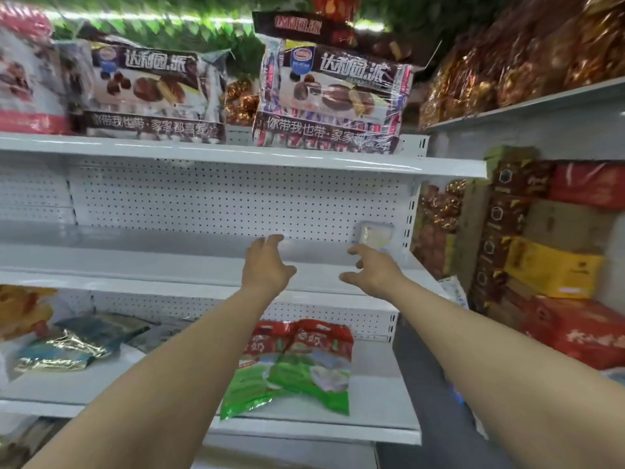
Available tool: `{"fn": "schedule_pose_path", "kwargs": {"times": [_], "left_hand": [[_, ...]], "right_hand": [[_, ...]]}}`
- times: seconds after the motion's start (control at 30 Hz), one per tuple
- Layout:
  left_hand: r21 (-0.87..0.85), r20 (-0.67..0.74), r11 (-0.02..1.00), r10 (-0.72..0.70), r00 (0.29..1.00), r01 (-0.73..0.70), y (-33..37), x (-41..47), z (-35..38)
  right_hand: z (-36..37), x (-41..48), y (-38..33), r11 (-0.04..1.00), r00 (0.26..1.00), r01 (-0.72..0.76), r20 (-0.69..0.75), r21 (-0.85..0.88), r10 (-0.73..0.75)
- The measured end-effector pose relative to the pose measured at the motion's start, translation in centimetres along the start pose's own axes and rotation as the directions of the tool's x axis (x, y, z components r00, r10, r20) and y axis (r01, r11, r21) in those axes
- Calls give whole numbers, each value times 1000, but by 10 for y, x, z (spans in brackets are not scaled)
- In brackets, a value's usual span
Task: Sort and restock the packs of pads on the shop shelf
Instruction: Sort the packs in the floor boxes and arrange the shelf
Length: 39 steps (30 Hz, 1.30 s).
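The white metal shelf fills most of the view, its boards smooth and flat in front of a back panel dotted with small holes. On the board above stand two large film-wrapped cake boxes, glossy, with the edges smeared by motion blur. Stacked cartons in red, yellow and brown rise at the right, partly cut off by the frame. Below lie crinkled green-and-red bags and shiny foil bags. The left hand and the right hand reach over the middle board, fingers spread and loosely bent, holding nothing. One small pack stands in the right rear corner of that board, against the back panel: squarish, pale cream in clear wrap, its print too blurred to read.
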<state>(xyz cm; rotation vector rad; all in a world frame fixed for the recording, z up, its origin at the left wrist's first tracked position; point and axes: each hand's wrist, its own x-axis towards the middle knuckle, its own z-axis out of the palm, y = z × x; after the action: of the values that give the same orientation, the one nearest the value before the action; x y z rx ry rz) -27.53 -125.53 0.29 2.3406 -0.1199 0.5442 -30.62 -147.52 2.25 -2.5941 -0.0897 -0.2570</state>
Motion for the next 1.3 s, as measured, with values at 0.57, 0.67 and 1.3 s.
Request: {"fn": "schedule_pose_path", "kwargs": {"times": [0.57, 0.67, 1.3], "left_hand": [[-90, 294, 996, 18, 956, 9, 18, 112, 133], [-108, 349, 994, 26, 937, 12, 9, 123, 150], [-97, 288, 995, 32, 957, -4, -9, 129, 178]], "right_hand": [[-37, 139, 124, 930, 916, -320, -192, 182, 353], [-30, 172, 127, 899, 894, -355, -187, 257, 407], [7, 299, 146, 894, 900, -400, -271, -204, 341]]}}
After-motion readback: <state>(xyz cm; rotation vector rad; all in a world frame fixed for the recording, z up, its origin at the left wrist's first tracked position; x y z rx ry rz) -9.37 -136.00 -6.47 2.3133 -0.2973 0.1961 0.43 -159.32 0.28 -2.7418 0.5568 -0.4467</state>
